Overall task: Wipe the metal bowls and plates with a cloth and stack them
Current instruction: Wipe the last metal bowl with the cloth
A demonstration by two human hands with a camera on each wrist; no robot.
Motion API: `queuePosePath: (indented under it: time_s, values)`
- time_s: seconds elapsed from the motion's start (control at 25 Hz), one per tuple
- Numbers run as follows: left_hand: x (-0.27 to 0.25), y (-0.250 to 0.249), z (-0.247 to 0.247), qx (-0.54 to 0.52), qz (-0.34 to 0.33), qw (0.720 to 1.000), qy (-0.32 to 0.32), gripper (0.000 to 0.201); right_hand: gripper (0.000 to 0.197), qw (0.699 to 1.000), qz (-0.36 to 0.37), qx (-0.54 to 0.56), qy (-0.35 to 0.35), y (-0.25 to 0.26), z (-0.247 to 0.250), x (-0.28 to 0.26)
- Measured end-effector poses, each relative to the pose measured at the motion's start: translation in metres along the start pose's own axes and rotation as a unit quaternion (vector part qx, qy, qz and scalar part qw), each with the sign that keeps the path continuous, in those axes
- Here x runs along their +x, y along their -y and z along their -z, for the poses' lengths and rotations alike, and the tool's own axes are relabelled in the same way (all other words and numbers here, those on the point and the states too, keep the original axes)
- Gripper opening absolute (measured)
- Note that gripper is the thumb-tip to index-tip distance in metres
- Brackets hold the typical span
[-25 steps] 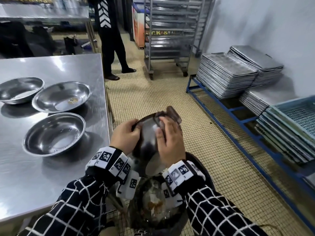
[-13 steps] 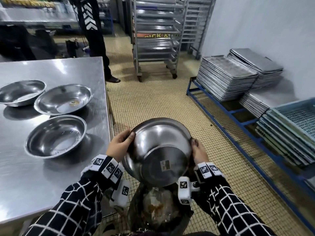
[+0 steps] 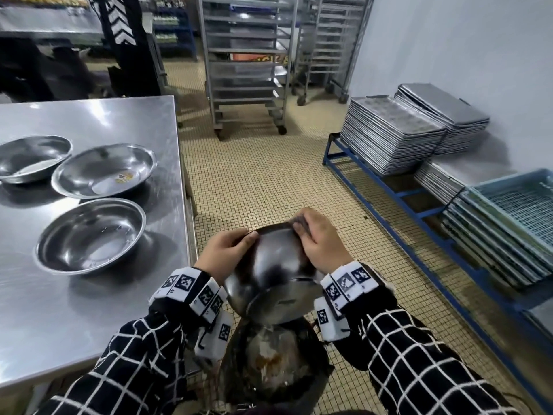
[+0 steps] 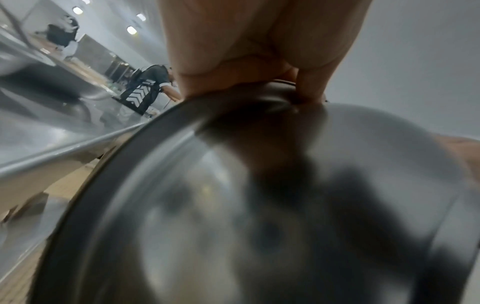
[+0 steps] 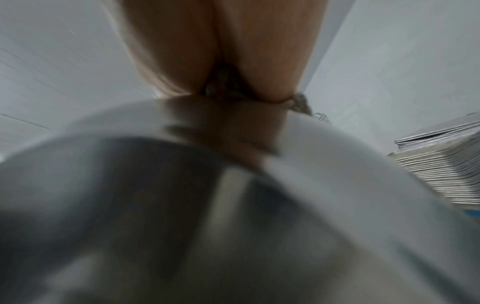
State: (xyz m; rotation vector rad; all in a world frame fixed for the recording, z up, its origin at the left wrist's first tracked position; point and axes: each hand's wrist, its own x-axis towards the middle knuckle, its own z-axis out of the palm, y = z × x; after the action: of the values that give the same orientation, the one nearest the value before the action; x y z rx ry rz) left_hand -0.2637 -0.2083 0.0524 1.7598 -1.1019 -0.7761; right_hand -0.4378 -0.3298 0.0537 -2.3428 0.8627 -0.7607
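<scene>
Metal bowl (image 3: 270, 265) tilted, rim gripped by curled left hand (image 3: 223, 254); cloth (image 3: 300, 226) pressed to its outside under clamped right hand (image 3: 321, 244).

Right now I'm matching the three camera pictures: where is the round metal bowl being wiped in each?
Head: round metal bowl lower centre, between both hands.
Left wrist: fills the lower frame, under the fingers.
Right wrist: blurred, across the lower frame.
Shared landmark: stacked metal trays, also right edge.
</scene>
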Motion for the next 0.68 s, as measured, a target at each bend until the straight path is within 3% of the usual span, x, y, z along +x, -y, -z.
queuePosePath:
  time_s: [0.12,0.2,0.28,0.36,0.48,0.56,0.64,0.68]
  values:
    - [-0.005,0.002,0.001,-0.022,-0.008,0.999,-0.044,0.012,0.019,0.992,0.010,0.065,-0.109,0.014,-0.010,-0.001]
    - [-0.002,0.009,0.000,-0.034,-0.015,0.996,-0.077,0.020,0.027,0.991,0.019,0.057,-0.119,0.030,-0.022,-0.010]
    - [0.002,0.014,-0.001,-0.047,-0.022,0.994,-0.095,0.021,0.032,0.993,0.051,-0.063,-0.091,0.045,-0.040,-0.022]
    - [0.003,0.017,0.001,-0.076,-0.006,0.992,-0.100,0.025,0.044,0.986,0.032,-0.136,-0.093,0.046,-0.049,-0.028]
    - [0.001,0.021,0.007,-0.132,0.032,0.982,-0.131,0.021,0.043,0.984,-0.139,-0.018,-0.112,0.024,-0.041,-0.020]
    - [-0.004,0.016,0.010,-0.147,0.041,0.978,-0.142,0.019,0.037,0.953,-0.283,0.083,-0.068,0.004,-0.029,-0.016]
    - [-0.005,0.010,0.012,-0.149,0.039,0.978,-0.143,0.021,0.035,0.932,-0.343,0.096,-0.068,-0.004,-0.018,-0.018]
    - [-0.005,0.008,0.013,-0.145,0.035,0.978,-0.145,0.020,0.034,0.933,-0.335,0.096,-0.094,0.001,-0.015,-0.019]
